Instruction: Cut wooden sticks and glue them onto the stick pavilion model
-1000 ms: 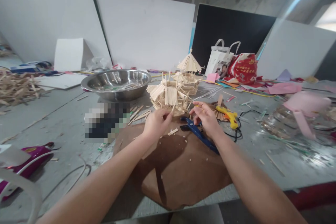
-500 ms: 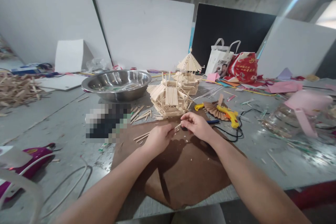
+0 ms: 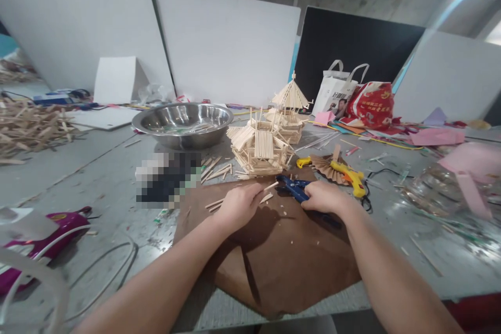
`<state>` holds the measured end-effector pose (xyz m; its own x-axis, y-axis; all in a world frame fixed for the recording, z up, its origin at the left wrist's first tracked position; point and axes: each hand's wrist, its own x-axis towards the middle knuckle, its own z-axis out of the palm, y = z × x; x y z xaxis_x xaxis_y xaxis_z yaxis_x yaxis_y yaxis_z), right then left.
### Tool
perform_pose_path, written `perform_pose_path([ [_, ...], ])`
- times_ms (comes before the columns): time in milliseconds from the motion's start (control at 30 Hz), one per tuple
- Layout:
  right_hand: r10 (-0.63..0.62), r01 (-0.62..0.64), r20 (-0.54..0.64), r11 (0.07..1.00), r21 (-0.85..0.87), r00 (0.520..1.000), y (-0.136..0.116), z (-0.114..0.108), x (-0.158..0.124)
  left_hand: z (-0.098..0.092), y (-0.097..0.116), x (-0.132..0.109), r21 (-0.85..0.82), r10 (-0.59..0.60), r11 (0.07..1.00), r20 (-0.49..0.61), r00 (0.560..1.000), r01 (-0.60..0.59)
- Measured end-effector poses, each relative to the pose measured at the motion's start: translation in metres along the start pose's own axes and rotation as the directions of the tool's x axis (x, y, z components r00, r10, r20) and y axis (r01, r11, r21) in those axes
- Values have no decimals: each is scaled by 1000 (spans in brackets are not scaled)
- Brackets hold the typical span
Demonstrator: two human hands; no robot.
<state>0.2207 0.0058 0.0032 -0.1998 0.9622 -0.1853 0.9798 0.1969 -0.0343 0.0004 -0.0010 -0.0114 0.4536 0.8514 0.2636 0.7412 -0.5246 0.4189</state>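
Note:
My left hand pinches a thin wooden stick whose free end points right. Closed around the handles of blue cutting pliers is my right hand. The jaws of the pliers lie at or very near the stick's tip; whether they touch it I cannot tell. Both hands are over a brown sheet with small wood scraps on it. Just beyond them stands a small pavilion model built of sticks, without a peaked top. A second model with a pointed roof stands behind it.
A steel basin stands behind on the left, near a heap of wooden sticks. To the right lie a yellow glue gun, a brown paper fan and a clear jug with a pink lid. A purple tool lies at left.
My right hand has left the stick and moved right, and now holds the blue pliers with their jaws by the stick. My left hand still holds the stick. The view has shifted slightly left.

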Motion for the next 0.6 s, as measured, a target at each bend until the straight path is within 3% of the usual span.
perform_pose_path([
  [200,8,3,-37,959,284,999,18,-18,-8,2,-4,-1,9,75,997,-90,993,-74],
  [333,-138,178,-115,845,505,984,21,-27,-20,3,-5,-1,-103,94,988,-194,976,-115],
  [500,-204,304,-234,464,832,951,13,-22,-25,2,-1,1,-319,11,941,-294,956,-109],
  [600,-191,374,-338,198,906,921,2,-12,-20,4,3,1,-493,-119,869,-265,957,-28],
])
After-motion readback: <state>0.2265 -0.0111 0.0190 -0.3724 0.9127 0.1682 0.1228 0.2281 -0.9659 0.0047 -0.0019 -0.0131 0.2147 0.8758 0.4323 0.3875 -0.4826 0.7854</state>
